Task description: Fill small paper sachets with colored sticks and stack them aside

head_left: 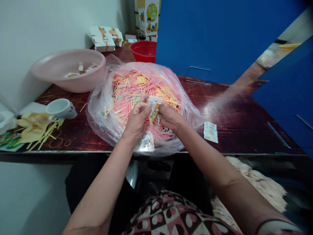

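While the left hand (pixel 137 120) and right hand (pixel 170 117) hold a packet (pixel 154 109), their fingers (pixel 144 105) pinch it. Pink sticks (pixel 132 93) fill the clear bag (pixel 97 119) below.

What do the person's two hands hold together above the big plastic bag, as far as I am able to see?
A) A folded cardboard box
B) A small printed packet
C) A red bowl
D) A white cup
B. The left hand and right hand both pinch a small printed packet above the clear plastic bag of pink and yellow sticks.
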{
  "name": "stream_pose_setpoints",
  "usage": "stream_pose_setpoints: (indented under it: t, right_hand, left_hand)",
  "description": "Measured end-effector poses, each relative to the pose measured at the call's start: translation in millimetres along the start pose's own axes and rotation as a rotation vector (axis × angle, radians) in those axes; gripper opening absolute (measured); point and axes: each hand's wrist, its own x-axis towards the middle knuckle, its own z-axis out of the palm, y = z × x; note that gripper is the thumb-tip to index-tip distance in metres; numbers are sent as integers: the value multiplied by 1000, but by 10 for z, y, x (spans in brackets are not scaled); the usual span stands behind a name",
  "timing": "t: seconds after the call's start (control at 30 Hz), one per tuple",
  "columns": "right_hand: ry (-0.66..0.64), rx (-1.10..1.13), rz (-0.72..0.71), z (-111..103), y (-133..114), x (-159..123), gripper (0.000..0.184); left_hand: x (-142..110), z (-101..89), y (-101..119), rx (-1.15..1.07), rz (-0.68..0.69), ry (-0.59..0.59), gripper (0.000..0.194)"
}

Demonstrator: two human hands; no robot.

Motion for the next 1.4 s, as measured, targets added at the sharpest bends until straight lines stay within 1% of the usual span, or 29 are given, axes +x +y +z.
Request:
stream_pose_setpoints:
  t: [0.07, 0.17, 0.23, 0.3, 0.4, 0.57, 0.73, 0.83, 0.93, 1.0, 1.07, 1.13, 1.2, 1.27, 1.33, 1.4]
  right_hand:
    - [62, 60, -75, 10, -54, 18, 23]
    - [170, 117, -259, 104, -62, 22, 24]
    - [239, 91, -341, 207, 10, 6, 26]
    - [286, 68, -359, 302, 112, -17, 28]
    - [303, 56, -339, 362, 215, -44, 32]
    - [329, -75, -354, 268, 185, -73, 32]
    - [389, -328, -410, 159, 124, -118, 28]
    - [396, -371, -418, 116, 88, -117, 23]
    - [391, -366, -419, 72, 49, -99, 23]
    - [421, -343, -429, 49, 16, -88, 25]
    - [439, -235, -431, 45, -33, -87, 27]
    - [455, -69, -429, 74, -108, -111, 28]
    - [466, 88, -443, 137, -209, -169, 26]
    - [448, 172, -492, 218, -318, -255, 20]
    - [427, 158, -560, 295, -405, -346, 14]
    - [435, 51, -618, 347, -445, -416, 16]
  left_hand:
    - [-40, 42, 19, -165, -71, -18, 29]
    - [-105, 134, 18, -350, -138, -43, 23]
    - [-134, 193, 9, -407, -161, -59, 19]
    - [-145, 224, 7, -417, -177, -54, 15]
    - [-139, 213, 26, -397, -193, -30, 15]
    - [-141, 140, 52, -315, -192, -19, 27]
    - [-120, 45, -1, -107, -100, 44, 36]
    - [-83, -13, -19, -48, -52, 64, 36]
    - [-70, -43, -13, -7, -25, 70, 36]
    - [-78, -52, -10, 120, 30, 94, 32]
    - [-89, -63, -17, 268, 101, 107, 27]
    - [-96, -73, -34, 347, 148, 97, 23]
    - [-106, -72, -55, 340, 157, 81, 19]
    - [-127, -52, -65, 300, 145, 59, 16]
    - [-161, -10, -60, 236, 111, 33, 17]
    - [-199, 42, -44, 173, 60, 14, 19]
